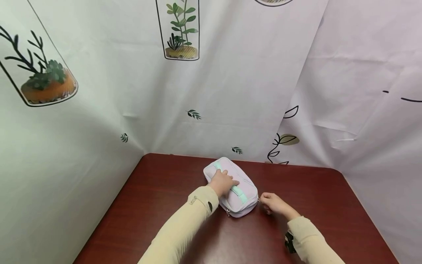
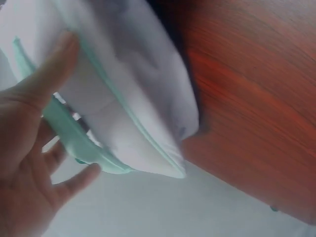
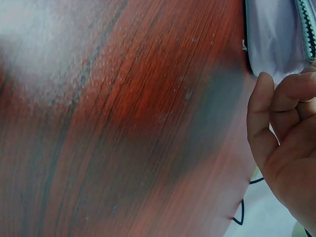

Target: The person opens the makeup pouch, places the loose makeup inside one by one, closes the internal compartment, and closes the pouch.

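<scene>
A pale lilac pencil pouch (image 1: 246,182) with mint trim lies on the table near its back edge. My left hand (image 1: 221,183) rests on the pouch's top, over the mint strap (image 1: 239,194). In the left wrist view, the thumb lies along the fabric, and the other fingers spread loosely by the strap. At the pouch's right corner, my right hand (image 1: 271,203) has curled fingers and pinches a small zipper pull, mostly hidden by the fingertips. The right wrist view shows the mint zipper (image 3: 308,29) running to those fingers. Another zipper pull (image 1: 228,212) hangs at the front corner.
The dark red wooden table (image 1: 158,205) extends around the pouch on all sides. White cloth (image 1: 237,91) printed with plants hangs close behind the table and along both sides.
</scene>
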Tool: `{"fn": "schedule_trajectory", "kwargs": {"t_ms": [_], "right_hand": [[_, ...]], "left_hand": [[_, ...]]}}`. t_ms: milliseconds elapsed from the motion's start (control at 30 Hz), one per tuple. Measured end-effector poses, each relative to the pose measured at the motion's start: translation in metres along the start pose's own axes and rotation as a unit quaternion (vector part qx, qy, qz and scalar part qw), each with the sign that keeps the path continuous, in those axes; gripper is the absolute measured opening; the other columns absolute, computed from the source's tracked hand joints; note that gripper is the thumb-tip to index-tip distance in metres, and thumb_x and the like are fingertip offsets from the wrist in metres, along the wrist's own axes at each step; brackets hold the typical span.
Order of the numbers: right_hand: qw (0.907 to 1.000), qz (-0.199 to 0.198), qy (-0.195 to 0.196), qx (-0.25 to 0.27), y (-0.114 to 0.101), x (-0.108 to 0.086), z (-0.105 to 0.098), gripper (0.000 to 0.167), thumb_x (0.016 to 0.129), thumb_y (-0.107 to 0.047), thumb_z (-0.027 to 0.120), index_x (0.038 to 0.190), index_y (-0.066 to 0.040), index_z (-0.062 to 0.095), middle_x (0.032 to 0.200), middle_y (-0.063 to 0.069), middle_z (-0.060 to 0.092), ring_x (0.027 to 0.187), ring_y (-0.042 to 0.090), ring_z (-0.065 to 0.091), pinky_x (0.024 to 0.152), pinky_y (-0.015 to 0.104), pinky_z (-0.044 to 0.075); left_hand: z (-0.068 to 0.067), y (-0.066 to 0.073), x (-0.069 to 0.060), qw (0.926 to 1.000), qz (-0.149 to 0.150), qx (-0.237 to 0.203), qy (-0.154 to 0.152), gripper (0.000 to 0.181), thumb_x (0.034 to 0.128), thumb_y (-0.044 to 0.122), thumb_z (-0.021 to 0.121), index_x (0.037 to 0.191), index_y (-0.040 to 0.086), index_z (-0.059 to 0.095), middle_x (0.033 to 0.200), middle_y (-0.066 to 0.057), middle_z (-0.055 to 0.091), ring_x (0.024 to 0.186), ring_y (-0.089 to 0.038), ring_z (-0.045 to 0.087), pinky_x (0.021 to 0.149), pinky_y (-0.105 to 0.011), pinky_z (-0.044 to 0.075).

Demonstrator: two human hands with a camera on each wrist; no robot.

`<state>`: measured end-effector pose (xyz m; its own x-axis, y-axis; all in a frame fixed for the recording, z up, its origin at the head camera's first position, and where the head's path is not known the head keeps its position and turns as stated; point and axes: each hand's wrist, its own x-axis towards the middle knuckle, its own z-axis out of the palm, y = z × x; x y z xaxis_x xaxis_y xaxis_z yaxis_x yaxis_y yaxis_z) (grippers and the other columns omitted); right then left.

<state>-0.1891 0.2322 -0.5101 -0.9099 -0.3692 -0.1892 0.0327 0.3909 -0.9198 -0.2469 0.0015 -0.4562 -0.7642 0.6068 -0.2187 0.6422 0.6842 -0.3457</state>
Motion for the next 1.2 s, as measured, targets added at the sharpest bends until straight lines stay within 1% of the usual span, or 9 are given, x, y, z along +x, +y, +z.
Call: {"fn": "schedule_trajectory", "kwargs": {"t_ms": [33,133,233,333,500,700,900,1033,1200], "right_hand": [[1.0000,-0.001,-0.002,0.004,0.001,0.000,0.000,0.024,0.092,-0.005,0.043,0.078,0.014,0.037,0.056,0.000,0.036,0.048,0.013,0.037,0.049,0.028,0.035],[0.9999,-0.002,-0.002,0.017,0.003,-0.002,0.000,0.025,0.092,-0.004,0.042,0.077,0.014,0.036,0.056,0.000,0.035,0.048,0.014,0.037,0.049,0.028,0.035],[0.9997,-0.002,0.002,0.025,0.003,-0.004,0.000,0.025,0.092,-0.004,0.042,0.077,0.015,0.035,0.055,0.000,0.033,0.048,0.015,0.036,0.049,0.029,0.035],[0.9997,-0.002,0.003,0.026,0.001,-0.007,0.000,0.026,0.092,-0.005,0.042,0.078,0.016,0.035,0.054,-0.001,0.033,0.048,0.014,0.036,0.049,0.029,0.034],[0.9995,0.001,0.008,0.029,0.000,-0.007,0.000,0.025,0.092,-0.005,0.043,0.078,0.015,0.036,0.054,-0.001,0.034,0.047,0.014,0.036,0.049,0.029,0.035],[0.9982,0.013,0.047,0.036,0.003,-0.006,0.002,0.024,0.090,-0.005,0.046,0.084,0.018,0.040,0.053,-0.002,0.035,0.045,0.012,0.035,0.047,0.027,0.035],[0.9959,0.021,0.078,0.042,0.001,-0.006,0.004,0.025,0.090,-0.006,0.046,0.085,0.018,0.040,0.052,-0.003,0.033,0.044,0.010,0.032,0.047,0.026,0.034],[0.9959,0.023,0.079,0.039,-0.002,-0.006,0.007,0.025,0.090,-0.006,0.047,0.086,0.018,0.041,0.052,-0.004,0.033,0.043,0.010,0.032,0.047,0.026,0.035],[0.9968,0.012,0.070,0.036,-0.003,-0.005,0.009,0.025,0.089,-0.005,0.048,0.086,0.019,0.041,0.052,-0.004,0.034,0.043,0.010,0.033,0.046,0.026,0.035]], "left_hand": [[0.002,0.000,0.001,0.9999,0.001,0.009,0.003,0.070,0.0708,0.044,0.074,0.134,0.046,0.044,0.128,0.015,0.053,0.110,-0.015,0.045,0.089,-0.038,0.037],[0.005,0.002,0.002,0.9997,0.005,0.020,0.012,0.060,0.0748,0.049,0.068,0.132,0.043,0.048,0.125,0.015,0.055,0.108,-0.015,0.047,0.088,-0.036,0.037],[0.006,0.003,0.003,0.9996,0.010,0.020,0.018,0.056,0.0750,0.054,0.065,0.128,0.038,0.054,0.118,0.013,0.059,0.103,-0.016,0.049,0.085,-0.034,0.038],[0.006,0.005,0.005,0.9996,0.007,0.017,0.020,0.051,0.0757,0.056,0.062,0.122,0.035,0.058,0.110,0.011,0.063,0.098,-0.016,0.050,0.082,-0.033,0.039],[0.005,0.006,0.007,0.9997,-0.020,0.001,0.016,0.047,0.0743,0.058,0.061,0.114,0.033,0.063,0.102,0.010,0.066,0.093,-0.016,0.051,0.079,-0.033,0.039],[0.004,0.008,0.007,0.9986,-0.047,-0.010,0.024,0.045,0.0727,0.061,0.061,0.100,0.026,0.071,0.095,0.008,0.067,0.088,-0.015,0.052,0.077,-0.032,0.039],[-0.003,0.011,0.008,0.9970,-0.065,-0.037,0.018,0.045,0.0739,0.060,0.061,0.098,0.024,0.072,0.095,0.005,0.067,0.087,-0.017,0.054,0.077,-0.033,0.041],[-0.006,0.012,0.008,0.9954,-0.080,-0.051,0.013,0.044,0.0758,0.059,0.059,0.099,0.024,0.072,0.094,0.004,0.067,0.085,-0.017,0.055,0.075,-0.033,0.042],[-0.008,0.014,0.009,0.9927,-0.102,-0.061,0.019,0.044,0.0745,0.059,0.059,0.098,0.025,0.073,0.093,0.005,0.068,0.082,-0.017,0.055,0.073,-0.033,0.042]]}}
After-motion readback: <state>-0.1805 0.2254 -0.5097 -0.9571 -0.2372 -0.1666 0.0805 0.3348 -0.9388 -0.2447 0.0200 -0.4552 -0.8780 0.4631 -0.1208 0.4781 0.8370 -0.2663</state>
